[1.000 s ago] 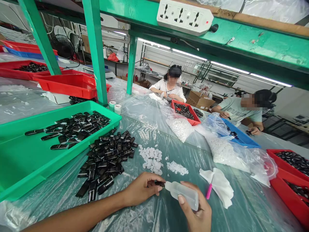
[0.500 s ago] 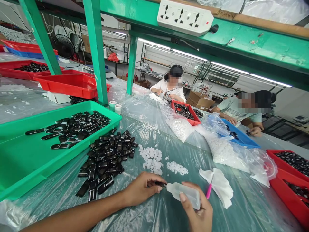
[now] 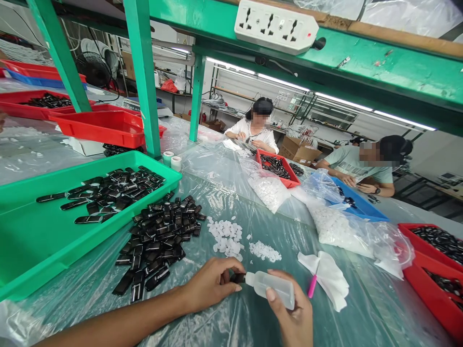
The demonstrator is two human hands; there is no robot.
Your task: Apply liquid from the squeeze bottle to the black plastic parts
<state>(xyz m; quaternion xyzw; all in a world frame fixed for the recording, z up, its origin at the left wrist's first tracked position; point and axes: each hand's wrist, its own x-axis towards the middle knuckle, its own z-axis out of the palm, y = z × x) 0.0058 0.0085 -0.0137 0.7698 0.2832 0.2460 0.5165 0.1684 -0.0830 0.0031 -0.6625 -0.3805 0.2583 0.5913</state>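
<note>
- The right hand (image 3: 297,309) grips the squeeze bottle (image 3: 274,287) between thumb and fingers; its long axis slants slightly up and leftward, neck toward the left hand (image 3: 210,285).
- The left hand pinches a black piece (image 3: 238,278) right at the bottle's tip; whether they touch, I cannot tell.
- The bottle looks frosted and translucent; the piece, dark and partly hidden by fingers.
- Beyond lie white bits (image 3: 227,237) in small heaps.

Left fingers (image 3: 230,263) partly hide the black piece (image 3: 238,278); the frame crops the green tray (image 3: 43,241).
</note>
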